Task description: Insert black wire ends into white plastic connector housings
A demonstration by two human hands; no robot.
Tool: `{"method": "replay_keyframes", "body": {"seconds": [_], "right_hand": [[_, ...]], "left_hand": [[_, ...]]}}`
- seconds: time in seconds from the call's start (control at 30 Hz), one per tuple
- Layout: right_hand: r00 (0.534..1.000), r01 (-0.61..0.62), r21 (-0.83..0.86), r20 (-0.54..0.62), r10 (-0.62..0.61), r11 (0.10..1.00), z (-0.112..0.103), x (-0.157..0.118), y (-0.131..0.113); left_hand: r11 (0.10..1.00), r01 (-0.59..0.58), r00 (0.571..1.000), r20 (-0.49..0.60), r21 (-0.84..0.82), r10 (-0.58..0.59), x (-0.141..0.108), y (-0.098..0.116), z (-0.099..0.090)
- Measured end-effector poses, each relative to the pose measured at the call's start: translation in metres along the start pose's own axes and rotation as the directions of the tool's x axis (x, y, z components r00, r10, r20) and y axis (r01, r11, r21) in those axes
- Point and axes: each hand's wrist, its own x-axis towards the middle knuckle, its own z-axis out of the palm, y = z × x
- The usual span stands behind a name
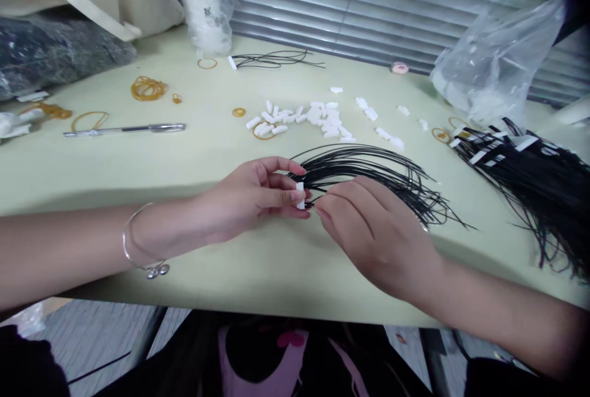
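Observation:
Between the thumb and fingers of my left hand (270, 193) is a small white plastic connector (300, 195), held upright. Close to its right side, my right hand (375, 231) has its fingers pinched together on a thin black wire (310, 204) that meets the connector's lower part. A fan of loose black wires (369, 160) lies on the table behind both hands, its left ends near my left fingers. Beyond them is a scattered pile of white connectors (325, 117). My right fingertips partly hide the pinched wire.
Bundled black wires with white connectors (544, 169) lie at the right, below a clear plastic bag (498, 65). A pen (124, 129) and rubber bands (147, 88) are on the left. At the back stand a bagged cup (205, 16) and a wired connector (232, 63).

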Motion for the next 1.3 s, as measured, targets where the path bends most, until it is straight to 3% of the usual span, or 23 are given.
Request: {"method": "replay_keyframes", "body": {"seconds": [0.33,0.47,0.67,0.87,1.3], "right_hand": [[0.999,-0.020,0.019,-0.034,0.021,1.000,0.012,0.002,0.002],[0.999,-0.022,0.022,-0.035,0.023,1.000,0.000,0.001,0.009],[0.980,-0.159,0.035,-0.115,0.162,0.987,-0.014,-0.006,0.018],[0.997,-0.058,0.069,-0.042,0.061,0.996,0.001,-0.002,0.011],[0.999,0.003,0.055,-0.043,0.000,0.998,0.009,0.004,0.004]], "left_hand": [[1.000,-0.008,1.000,-0.029,-0.030,0.007,0.001,0.000,0.002],[0.999,-0.021,1.000,-0.003,-0.032,0.021,0.001,-0.001,0.005],[0.999,-0.015,1.000,-0.027,-0.052,0.013,0.003,0.000,0.002],[0.999,0.000,1.000,-0.001,-0.040,0.000,0.004,0.001,0.000],[0.999,0.001,1.000,0.001,-0.042,-0.001,0.003,0.002,0.001]]}}
